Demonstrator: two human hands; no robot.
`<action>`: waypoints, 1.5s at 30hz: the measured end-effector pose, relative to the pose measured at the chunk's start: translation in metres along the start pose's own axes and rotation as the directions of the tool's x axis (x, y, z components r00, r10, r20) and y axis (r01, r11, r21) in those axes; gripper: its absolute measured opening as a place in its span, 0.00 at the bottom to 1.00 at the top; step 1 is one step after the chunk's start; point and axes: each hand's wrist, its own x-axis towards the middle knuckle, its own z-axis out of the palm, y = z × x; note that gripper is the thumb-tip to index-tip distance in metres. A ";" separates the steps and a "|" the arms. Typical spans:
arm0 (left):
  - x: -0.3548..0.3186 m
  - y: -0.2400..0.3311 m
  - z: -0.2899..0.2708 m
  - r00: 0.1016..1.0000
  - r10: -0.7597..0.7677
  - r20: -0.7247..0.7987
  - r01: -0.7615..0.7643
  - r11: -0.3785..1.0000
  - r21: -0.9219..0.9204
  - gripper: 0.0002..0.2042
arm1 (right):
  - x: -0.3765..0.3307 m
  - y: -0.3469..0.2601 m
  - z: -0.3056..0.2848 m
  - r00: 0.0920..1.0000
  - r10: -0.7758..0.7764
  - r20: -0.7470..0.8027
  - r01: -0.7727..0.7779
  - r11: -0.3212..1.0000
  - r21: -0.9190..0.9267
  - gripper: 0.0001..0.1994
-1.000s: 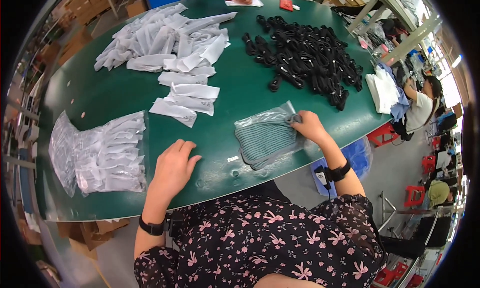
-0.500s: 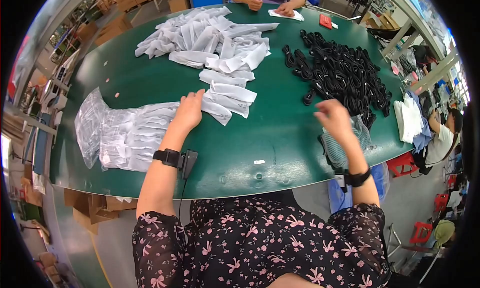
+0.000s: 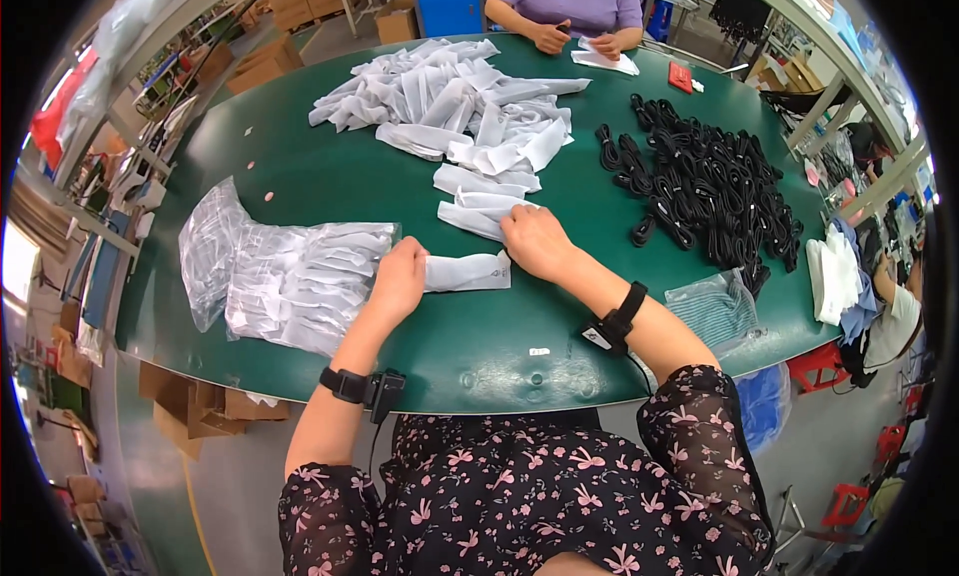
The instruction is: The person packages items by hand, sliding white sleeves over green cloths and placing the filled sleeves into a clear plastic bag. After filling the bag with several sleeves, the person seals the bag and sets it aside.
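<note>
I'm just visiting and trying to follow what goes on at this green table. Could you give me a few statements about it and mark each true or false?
1. Both hands rest on one flat white pouch. True: the left hand is at its left end, the right hand at its right end.
2. The black cables lie to the person's left. False: they are piled on the right side of the table.
3. A stack of clear plastic bags lies beside the left hand. True.
4. The right hand holds the striped bag. False: it lies apart by the table edge.
5. Nobody else is at the table. False: another person's hands work at the far side.
</note>
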 end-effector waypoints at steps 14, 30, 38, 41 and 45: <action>-0.028 0.046 -0.015 0.955 0.205 -0.215 -0.186 0.977 0.107 0.10 | -0.032 -0.043 -0.012 0.936 -0.326 -0.130 0.351 0.868 0.351 0.08; -0.046 0.035 -0.011 0.934 0.174 0.313 -0.175 0.984 -0.027 0.18 | -0.011 -0.009 0.003 1.000 0.020 0.013 -0.024 0.946 0.322 0.10; -0.054 0.038 -0.010 0.917 0.210 0.338 -0.241 0.969 0.053 0.18 | -0.021 -0.021 -0.017 0.942 0.120 0.313 -0.271 -0.276 0.922 0.16; -0.059 0.040 -0.021 0.940 0.218 0.262 -0.250 0.963 0.099 0.19 | -0.020 -0.030 -0.034 0.942 0.144 0.304 -0.268 -0.225 0.937 0.18; -0.071 0.025 -0.021 0.962 0.055 0.269 -0.013 0.988 -0.156 0.21 | -0.013 -0.028 -0.043 0.949 0.100 0.300 -0.271 -0.230 0.935 0.17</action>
